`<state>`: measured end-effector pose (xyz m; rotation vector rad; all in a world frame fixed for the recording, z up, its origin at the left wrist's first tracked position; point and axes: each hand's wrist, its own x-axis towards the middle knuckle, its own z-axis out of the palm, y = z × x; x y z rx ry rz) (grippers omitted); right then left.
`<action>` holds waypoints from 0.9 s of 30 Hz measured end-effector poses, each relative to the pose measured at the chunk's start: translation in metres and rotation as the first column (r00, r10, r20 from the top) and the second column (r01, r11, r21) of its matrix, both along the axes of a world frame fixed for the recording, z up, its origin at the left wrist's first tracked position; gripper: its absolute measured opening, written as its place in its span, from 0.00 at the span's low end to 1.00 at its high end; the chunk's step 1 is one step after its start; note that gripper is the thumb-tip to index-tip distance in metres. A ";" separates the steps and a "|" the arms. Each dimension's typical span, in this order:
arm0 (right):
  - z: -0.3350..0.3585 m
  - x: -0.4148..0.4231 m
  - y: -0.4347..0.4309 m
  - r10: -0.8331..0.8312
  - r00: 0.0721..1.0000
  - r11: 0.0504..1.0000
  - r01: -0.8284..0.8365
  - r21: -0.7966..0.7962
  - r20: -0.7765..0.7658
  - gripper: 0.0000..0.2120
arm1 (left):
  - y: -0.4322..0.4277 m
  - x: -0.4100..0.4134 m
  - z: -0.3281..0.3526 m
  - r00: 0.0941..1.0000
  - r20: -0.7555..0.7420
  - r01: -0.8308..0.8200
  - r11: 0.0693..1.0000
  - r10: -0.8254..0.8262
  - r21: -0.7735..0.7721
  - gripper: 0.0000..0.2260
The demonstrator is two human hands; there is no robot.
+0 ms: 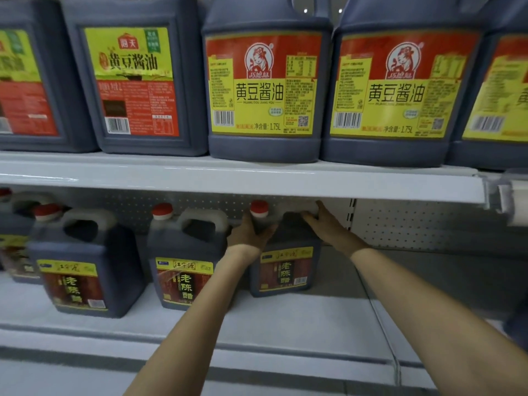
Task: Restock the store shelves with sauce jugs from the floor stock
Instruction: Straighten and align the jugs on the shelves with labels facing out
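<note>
On the lower shelf [285, 318], toward its left end, the left vinegar jug [85, 267] stands upright close to the front edge, red cap up. More jugs are partly hidden behind it. Just beside it to the right stands the middle vinegar jug [185, 261], also upright with its label to the front.

The left hand [245, 234] reaches past that jug's right flank. It wraps the neck and shoulder of the third vinegar jug [285, 270], just under its red cap [259, 208]. This third jug is the one being handled. It is upright, long axis vertical, label facing out. It sits farther back toward the rear edge than its two neighbours, close to the perforated back panel [414, 224]. Whether its base is fully down on the shelf I cannot tell.

The right hand [323, 224] closes over the jug's handle at the top right, fingers curled round it. So both hands are on the jug, and the left forearm crosses in front of the middle jug's right side.

In my judgement the coming move is a small one: sliding or squaring the jug into line with the others. Headroom looks tight, since the upper shelf [228, 181] lies just over the cap and knuckles. The middle jug also crowds the left side. Large soy sauce jugs [263, 87] line the upper shelf overhead.
</note>
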<state>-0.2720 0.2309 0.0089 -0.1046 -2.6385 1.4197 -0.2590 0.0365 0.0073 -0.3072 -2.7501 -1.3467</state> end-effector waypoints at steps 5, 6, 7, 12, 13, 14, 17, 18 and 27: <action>-0.001 0.018 -0.002 -0.049 0.995 0.997 0.054 0.054 -0.086 0.20 | 0.003 -0.007 0.011 0.998 0.041 0.040 0.998 -0.038 -0.048 0.30; 0.000 0.022 -0.004 -0.056 0.993 0.996 0.063 0.064 -0.100 0.18 | 0.002 -0.007 0.011 0.998 0.048 0.052 0.997 -0.050 -0.052 0.30; 0.000 0.025 -0.005 -0.059 0.992 0.995 0.068 0.071 -0.115 0.18 | 0.001 -0.007 0.011 0.997 0.048 0.067 0.996 -0.065 -0.057 0.30; 0.002 0.038 -0.004 -0.108 0.987 0.982 0.125 0.141 -0.119 0.22 | -0.002 0.001 0.017 0.994 0.042 0.106 0.993 -0.104 -0.054 0.28; 0.003 0.040 -0.003 -0.116 0.987 0.977 0.133 0.165 -0.110 0.23 | -0.001 0.004 0.018 0.993 0.038 0.110 0.993 -0.108 -0.052 0.28; 0.005 0.044 -0.002 -0.121 0.988 0.973 0.138 0.187 -0.098 0.24 | 0.001 0.007 0.018 0.994 0.035 0.108 0.993 -0.107 -0.052 0.27; 0.010 0.054 0.009 -0.141 0.989 0.960 0.150 0.238 -0.055 0.26 | 0.011 0.016 0.018 0.994 0.027 0.110 0.992 -0.109 -0.057 0.26; 0.012 0.058 0.013 -0.142 0.989 0.957 0.148 0.249 -0.042 0.25 | 0.015 0.018 0.018 0.992 0.031 0.121 0.991 -0.120 -0.047 0.26; 0.021 0.088 0.040 0.102 0.986 0.991 -0.090 -0.095 0.131 0.32 | 0.026 0.039 0.018 0.978 0.122 0.181 0.981 -0.172 -0.067 0.28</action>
